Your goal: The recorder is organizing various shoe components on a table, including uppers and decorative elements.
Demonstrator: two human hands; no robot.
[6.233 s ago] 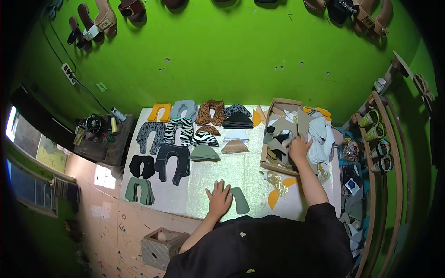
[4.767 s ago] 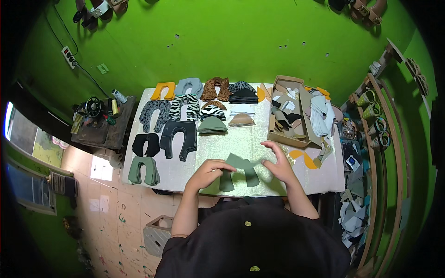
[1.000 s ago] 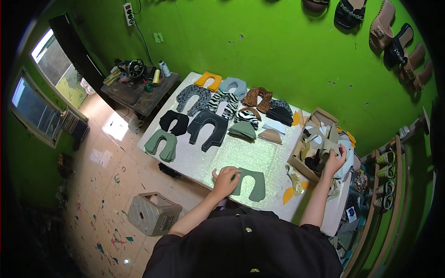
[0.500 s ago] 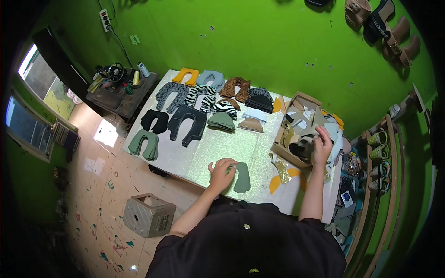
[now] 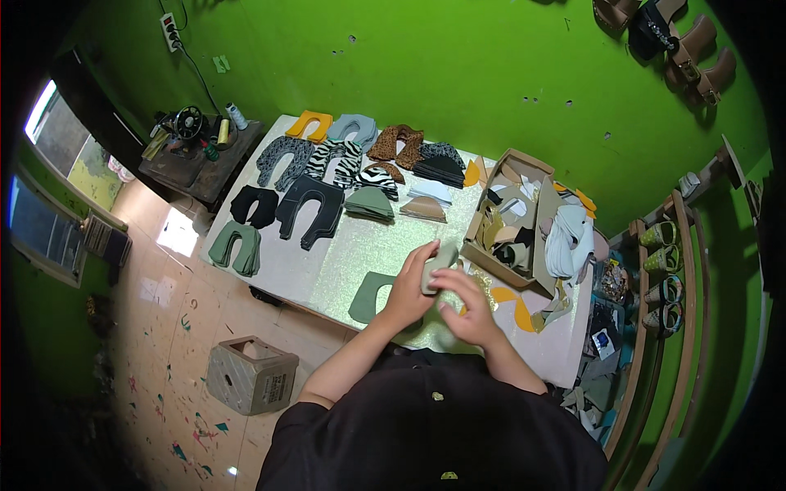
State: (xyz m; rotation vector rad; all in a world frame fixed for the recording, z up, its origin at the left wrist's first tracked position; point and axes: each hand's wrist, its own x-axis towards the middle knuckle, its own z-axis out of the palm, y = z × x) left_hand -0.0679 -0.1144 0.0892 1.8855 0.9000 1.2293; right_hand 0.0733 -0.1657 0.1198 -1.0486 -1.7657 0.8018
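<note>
Over the near part of the table my left hand (image 5: 409, 293) is closed on a sage-green material piece (image 5: 440, 263), which looks bent or folded and stands up from the fingers. My right hand (image 5: 471, 311) is close against it on the right, its fingertips at the piece's lower edge and its thumb apart from them. Flat on the table, beside my left hand, lies a green arch-shaped cutout (image 5: 367, 299), partly covered by that hand. Stacks of matching green arch pieces (image 5: 235, 248) and green half-round pieces (image 5: 369, 204) lie farther left and back.
An open cardboard box (image 5: 508, 266) of scraps stands on the right, with yellow offcuts (image 5: 514, 307) before it. Patterned and black arch stacks (image 5: 309, 211) fill the table's left and back. A sewing machine (image 5: 189, 123) is far left; a shoe rack (image 5: 659, 258) stands right.
My right hand has come down and left from beside the box to meet my left. The left hand has shifted right and raised a green piece. An arch-shaped cutout now shows beside it.
</note>
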